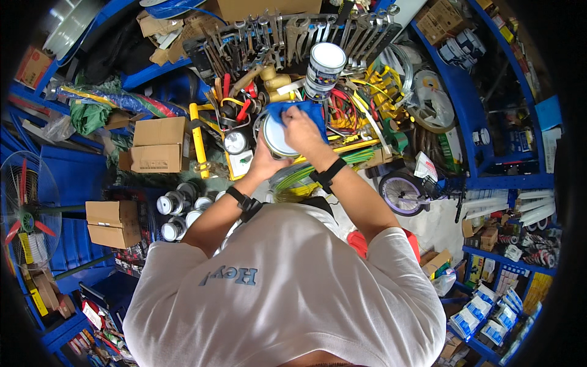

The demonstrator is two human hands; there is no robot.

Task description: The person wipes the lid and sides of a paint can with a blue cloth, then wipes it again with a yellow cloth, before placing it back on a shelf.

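In front of my chest is a round metal can with a pale lid, and my left hand grips its side. My right hand lies over the lid with a blue cloth bunched under its fingers, part of the cloth hanging out to the right. The fingertips look slightly blurred. Just beyond the cloth, labelled cans stand stacked one on the other, the upper one with a white lid. Coils of yellow-green wire sit below the held can.
A rack of wrenches spans the back. Red and yellow cables crowd the bench's right side. Several metal cans stand low at left, near cardboard boxes. A purple-rimmed wheel and blue shelving are at right.
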